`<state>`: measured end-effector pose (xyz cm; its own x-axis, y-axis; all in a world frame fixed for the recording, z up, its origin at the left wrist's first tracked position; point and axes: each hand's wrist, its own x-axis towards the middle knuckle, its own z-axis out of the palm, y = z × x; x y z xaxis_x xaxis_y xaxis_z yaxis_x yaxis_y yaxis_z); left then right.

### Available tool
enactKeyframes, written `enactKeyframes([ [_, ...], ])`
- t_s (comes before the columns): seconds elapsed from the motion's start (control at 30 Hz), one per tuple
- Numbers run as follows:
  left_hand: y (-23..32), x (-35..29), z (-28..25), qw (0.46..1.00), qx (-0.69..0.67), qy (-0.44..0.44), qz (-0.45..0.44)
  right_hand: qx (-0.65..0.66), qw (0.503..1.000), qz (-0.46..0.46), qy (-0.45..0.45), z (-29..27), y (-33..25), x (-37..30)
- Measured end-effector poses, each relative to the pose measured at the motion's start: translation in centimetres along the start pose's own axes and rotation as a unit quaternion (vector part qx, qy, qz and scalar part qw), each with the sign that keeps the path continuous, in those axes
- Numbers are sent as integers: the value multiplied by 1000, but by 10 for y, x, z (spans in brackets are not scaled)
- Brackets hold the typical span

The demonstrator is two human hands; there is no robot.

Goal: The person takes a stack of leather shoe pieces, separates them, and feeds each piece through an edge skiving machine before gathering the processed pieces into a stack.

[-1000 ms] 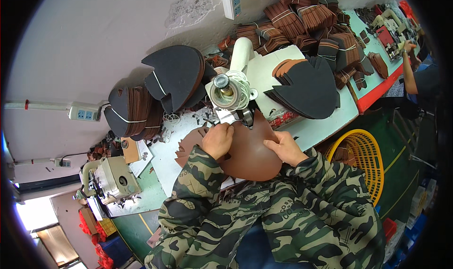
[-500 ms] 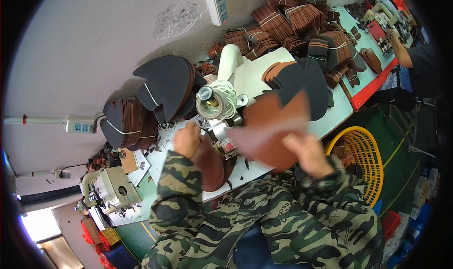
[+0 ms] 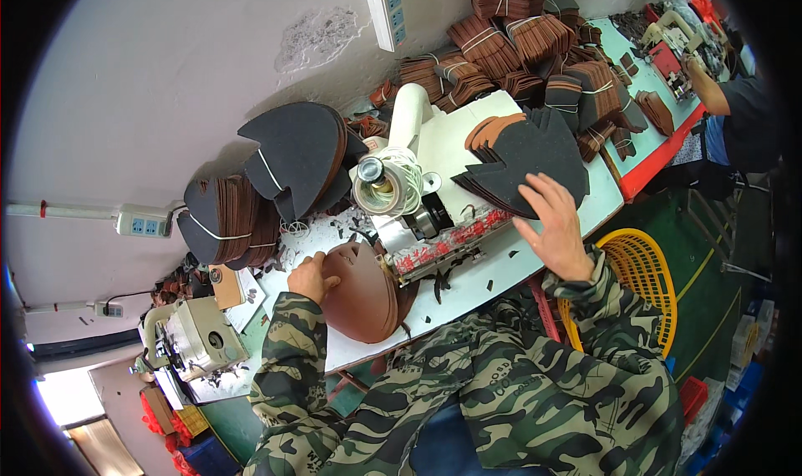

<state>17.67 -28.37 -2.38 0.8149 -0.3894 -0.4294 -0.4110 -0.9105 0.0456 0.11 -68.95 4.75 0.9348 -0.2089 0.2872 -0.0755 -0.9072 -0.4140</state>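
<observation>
My left hand (image 3: 312,278) is closed at the left edge of a stack of smooth brown leather pieces (image 3: 363,296), its thumb on the top piece. That stack lies on the near part of the white table, beside the machine (image 3: 447,246) with a red-marked front bar. My right hand (image 3: 555,230) holds nothing; its fingers are spread over the near edge of a stack of notched black pieces (image 3: 535,163). A few orange-brown edges show at the back of that stack, which sits at the right of the machine.
A thread cone (image 3: 372,171) and a white cord coil stand on the machine. Tied bundles of cut pieces (image 3: 484,46) pile up by the wall. Another tied black stack (image 3: 292,154) leans behind my left hand. A yellow basket (image 3: 639,263) stands at the right. Farther right, a person (image 3: 710,92) works.
The brown piece that my right hand held above the machine is out of that hand, which has moved up to the black stack. My left hand has lowered to the brown stack's edge.
</observation>
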Motion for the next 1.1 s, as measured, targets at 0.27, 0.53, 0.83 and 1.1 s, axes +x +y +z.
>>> enactKeyframes([
  [0.27,50,-30,-49,968,-123,-139,171,363,897,94,-235,10,-51,-21],
  [0.53,135,-33,-73,894,-428,-131,24,584,660,279,-383,61,-37,-29],
  [0.83,150,19,-47,953,-290,1,88,572,688,353,-273,60,-61,-29],
  [1.1,117,40,-41,907,-339,-20,248,611,632,345,-329,6,-81,-31],
])
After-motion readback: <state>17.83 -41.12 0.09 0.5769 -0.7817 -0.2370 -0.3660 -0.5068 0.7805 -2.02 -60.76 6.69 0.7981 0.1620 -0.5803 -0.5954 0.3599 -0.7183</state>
